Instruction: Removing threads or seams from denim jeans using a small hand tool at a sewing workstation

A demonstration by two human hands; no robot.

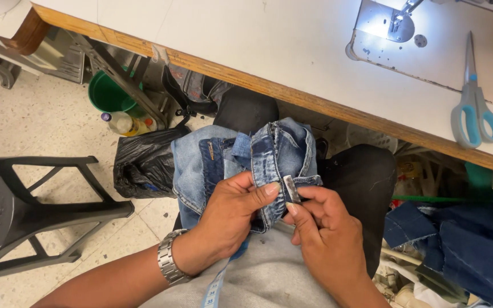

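While the long white sewing table with its wooden front edge (pixel 292 63) fills the top of the view, the work itself sits lower, on the lap: a bunched blue denim garment with faded seams (pixel 223 157) is held up between both hands. Judging from the pose, the step in hand is seam work, likely picking or cutting stitches along the folded denim edge. The left hand (pixel 229 219) is clenched on that fold, thumb pressed flat across the seam to keep it taut. The right hand (pixel 320 231) pinches a small flat silver blade (pixel 291 189) between thumb and forefinger, its tip touching the seam just beside the left thumb. A careful next move would seem to call for a steady fold and a short, shallow stroke, since the blade lies very near the thumb.

Around this, a black plastic stool (pixel 29 211) stands on the tiled floor to the left, well apart. A black plastic bag (pixel 144 162) lies just beside the garment, with a green plastic bucket (pixel 109 94) behind it under the table. More dark blue denim pieces (pixel 463 245) are heaped to the right. On the table rest blue-handled steel scissors (pixel 475 97), near the lit metal needle plate of the sewing machine (pixel 386 23). Nothing lies between the hands and the seam.
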